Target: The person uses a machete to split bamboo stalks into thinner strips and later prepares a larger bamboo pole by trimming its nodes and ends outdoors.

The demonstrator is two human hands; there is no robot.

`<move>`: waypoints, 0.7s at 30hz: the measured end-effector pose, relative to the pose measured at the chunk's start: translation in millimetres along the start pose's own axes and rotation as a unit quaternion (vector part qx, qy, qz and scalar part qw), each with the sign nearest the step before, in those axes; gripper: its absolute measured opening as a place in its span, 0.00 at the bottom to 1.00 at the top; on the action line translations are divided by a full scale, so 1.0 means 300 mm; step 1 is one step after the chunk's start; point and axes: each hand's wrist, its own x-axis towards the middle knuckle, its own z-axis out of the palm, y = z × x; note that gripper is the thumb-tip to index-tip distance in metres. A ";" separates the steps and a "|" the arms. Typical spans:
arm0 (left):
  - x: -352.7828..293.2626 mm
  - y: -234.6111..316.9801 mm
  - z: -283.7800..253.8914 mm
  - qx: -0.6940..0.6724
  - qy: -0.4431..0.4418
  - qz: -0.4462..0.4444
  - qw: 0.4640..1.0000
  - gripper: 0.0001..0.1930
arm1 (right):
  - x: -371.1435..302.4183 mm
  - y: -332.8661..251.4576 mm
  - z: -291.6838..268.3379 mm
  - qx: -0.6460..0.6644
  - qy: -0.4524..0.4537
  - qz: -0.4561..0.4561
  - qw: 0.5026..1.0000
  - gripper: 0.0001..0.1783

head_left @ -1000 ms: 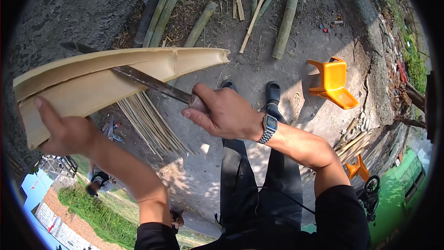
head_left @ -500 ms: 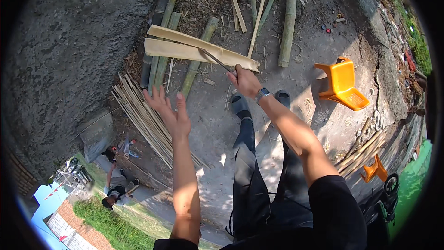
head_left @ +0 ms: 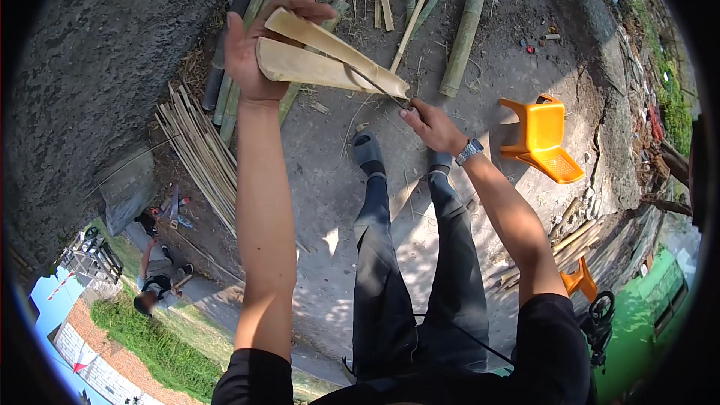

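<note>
A pale bamboo piece (head_left: 307, 64), split lengthwise into a V, lies in front of me, its two halves joined at the right end. In the split sits the thin dark blade of a knife (head_left: 373, 82). My right hand (head_left: 436, 129), watch at the wrist, is closed round the knife's handle near the joined end. At the wide left end is my left hand (head_left: 253, 60), its palm against or very close to the bamboo. Its thumb stands apart and its fingers stretch past the far edge, so it is open; whether it bears any weight I cannot tell.
Green bamboo poles (head_left: 466, 30) lie at the far side. A bundle of thin bamboo strips (head_left: 196, 154) is on the ground at left, beside a concrete wall (head_left: 112, 52). An orange plastic chair (head_left: 544, 131) stands at right. Another person (head_left: 157, 281) is at the lower left.
My left hand has moved up and forward to the bamboo's wide left end. The right hand, with the knife, has shifted a little right and down, and the bamboo has tilted.
</note>
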 end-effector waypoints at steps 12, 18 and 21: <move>0.060 -0.093 0.043 -0.025 0.005 0.070 0.997 0.35 | -0.115 -0.260 0.126 0.086 0.043 0.138 0.986 0.32; -0.001 -0.099 0.096 -0.011 0.018 0.031 0.999 0.43 | -0.167 -0.213 0.087 0.103 0.080 0.117 0.985 0.29; -0.084 -0.252 0.216 0.289 0.197 0.253 0.902 0.47 | -0.185 -0.162 0.115 0.078 0.119 0.114 0.983 0.27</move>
